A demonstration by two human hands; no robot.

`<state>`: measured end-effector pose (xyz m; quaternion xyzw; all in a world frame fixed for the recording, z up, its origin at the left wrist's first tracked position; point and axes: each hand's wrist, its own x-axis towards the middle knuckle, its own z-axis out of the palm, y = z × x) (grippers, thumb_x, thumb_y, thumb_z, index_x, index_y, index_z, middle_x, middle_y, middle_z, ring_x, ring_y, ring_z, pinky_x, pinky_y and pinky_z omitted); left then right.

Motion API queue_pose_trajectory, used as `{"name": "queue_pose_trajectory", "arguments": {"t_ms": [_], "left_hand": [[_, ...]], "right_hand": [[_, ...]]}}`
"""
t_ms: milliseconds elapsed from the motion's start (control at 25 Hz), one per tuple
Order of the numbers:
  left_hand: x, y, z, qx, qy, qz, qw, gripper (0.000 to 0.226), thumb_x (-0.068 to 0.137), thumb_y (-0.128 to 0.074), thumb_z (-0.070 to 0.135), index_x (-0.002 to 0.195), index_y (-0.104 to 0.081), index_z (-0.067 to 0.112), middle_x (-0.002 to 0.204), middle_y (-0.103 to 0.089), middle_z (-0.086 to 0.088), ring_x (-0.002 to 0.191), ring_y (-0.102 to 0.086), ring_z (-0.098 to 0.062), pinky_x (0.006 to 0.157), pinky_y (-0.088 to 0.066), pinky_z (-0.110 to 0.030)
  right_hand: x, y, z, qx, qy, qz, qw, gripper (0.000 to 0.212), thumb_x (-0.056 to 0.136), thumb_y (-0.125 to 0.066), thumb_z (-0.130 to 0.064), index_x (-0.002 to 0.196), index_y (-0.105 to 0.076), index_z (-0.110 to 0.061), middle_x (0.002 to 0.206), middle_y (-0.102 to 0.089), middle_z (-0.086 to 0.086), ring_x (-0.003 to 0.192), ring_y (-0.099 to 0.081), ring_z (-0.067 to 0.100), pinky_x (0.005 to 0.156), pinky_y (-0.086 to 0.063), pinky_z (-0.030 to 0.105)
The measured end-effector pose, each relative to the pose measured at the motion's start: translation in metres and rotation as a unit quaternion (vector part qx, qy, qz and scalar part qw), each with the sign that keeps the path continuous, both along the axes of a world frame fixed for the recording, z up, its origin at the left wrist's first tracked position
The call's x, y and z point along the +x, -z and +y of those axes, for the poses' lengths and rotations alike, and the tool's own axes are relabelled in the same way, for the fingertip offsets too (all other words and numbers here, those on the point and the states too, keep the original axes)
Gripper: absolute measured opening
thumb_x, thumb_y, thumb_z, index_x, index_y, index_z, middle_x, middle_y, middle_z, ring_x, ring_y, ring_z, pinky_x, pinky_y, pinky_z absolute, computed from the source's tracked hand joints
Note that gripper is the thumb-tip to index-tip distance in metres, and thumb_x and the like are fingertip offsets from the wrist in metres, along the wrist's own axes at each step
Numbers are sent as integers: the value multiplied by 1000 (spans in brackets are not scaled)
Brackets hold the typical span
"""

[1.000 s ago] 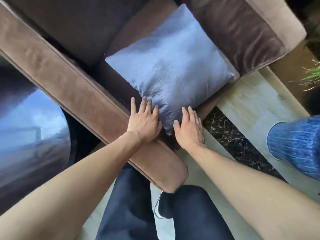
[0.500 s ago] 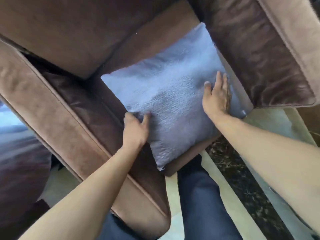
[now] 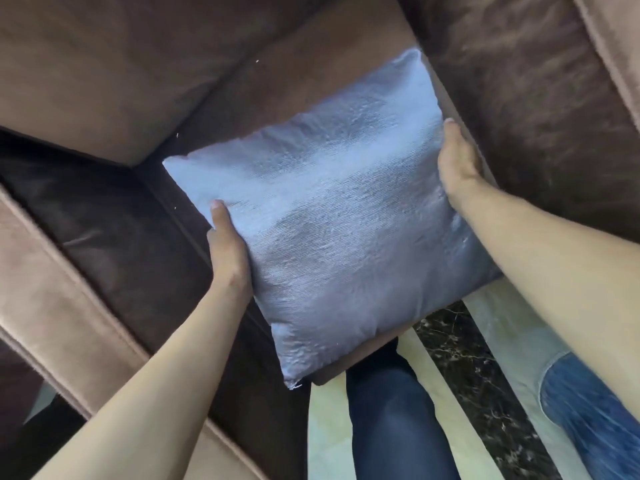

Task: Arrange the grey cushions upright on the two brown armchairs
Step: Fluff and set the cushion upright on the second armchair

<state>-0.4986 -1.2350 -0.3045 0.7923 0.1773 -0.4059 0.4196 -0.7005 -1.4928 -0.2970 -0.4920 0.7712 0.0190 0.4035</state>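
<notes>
A shiny grey square cushion [image 3: 339, 216] is over the seat of a brown armchair [image 3: 114, 74], turned corner-down toward me. My left hand [image 3: 227, 249] grips its left edge, thumb on top and fingers hidden underneath. My right hand [image 3: 459, 161] holds the right edge, close against the chair's right armrest [image 3: 540, 109]. The cushion's near corner hangs past the seat's front edge. Only one armchair and one cushion are in view.
The chair's left armrest [image 3: 65, 299] runs diagonally at lower left. My dark-trousered leg [image 3: 391, 417] stands in front of the seat. Pale floor tiles with a dark marble strip [image 3: 467, 375] lie at lower right, beside a blue ribbed object [image 3: 595, 417].
My hands went from resting at the cushion's near corner to gripping its left and right edges. The cushion has come up off the seat and nearer to me.
</notes>
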Motion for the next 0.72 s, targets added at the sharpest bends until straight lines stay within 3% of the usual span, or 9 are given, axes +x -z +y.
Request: {"name": "queue_pose_trajectory", "arguments": {"t_ms": [80,160,240,320,440,600,720], "left_hand": [[4,-12,2,-21,-18,27,999,65,85,-43,83,101,-73,28,109,-78,15,105,-71,-8,102,-52,-33],[11,-30,-1,-27,-10,21,999,68,88,-42,81,108,-72,24,112,-75,15,108,-69,-9,102,-50,-32],[26,-51,-8,-24,7,-2,1000,84,79,-44,87,121,-71,20,120,-74,11,115,-68,-14,110,-49,-38],[47,-73,-15,-40,-5,-34,999,85,72,-45,89,119,-74,26,118,-77,11,114,-69,-13,113,-49,-42],[79,-119,-27,-115,-31,-67,991,73,78,-42,90,113,-75,34,116,-78,16,116,-70,-8,115,-48,-41],[124,-177,-34,-230,-109,-95,962,51,105,-33,65,116,-69,31,119,-77,19,115,-70,0,111,-49,-30],[155,-194,-23,-244,-88,-158,953,44,94,-49,67,119,-67,36,133,-73,1,127,-67,-17,118,-46,-46]], "right_hand": [[3,-11,4,-5,2,4,1000,64,108,-30,-53,156,-42,-11,167,-35,11,154,-31,27,124,-19,34],[8,-24,3,-13,26,-21,999,65,107,-32,-53,154,-45,-10,164,-40,10,152,-35,27,124,-22,33],[21,-45,-3,-9,63,-63,996,73,99,-35,-63,149,-52,-13,158,-49,8,148,-43,26,127,-26,38],[41,-62,-18,-4,90,-107,990,80,89,-39,-69,143,-59,-14,148,-60,5,139,-53,25,123,-35,41],[89,-102,-44,-40,116,-195,973,70,86,-48,-66,130,-69,-17,128,-72,-1,121,-65,20,115,-47,37],[150,-157,-75,-120,136,-298,937,34,95,-53,-46,91,-75,-21,97,-76,-5,100,-69,16,100,-55,33],[187,-182,-74,-214,135,-280,926,37,101,-43,-34,113,-72,-15,117,-73,-2,115,-66,18,108,-50,35]]}}
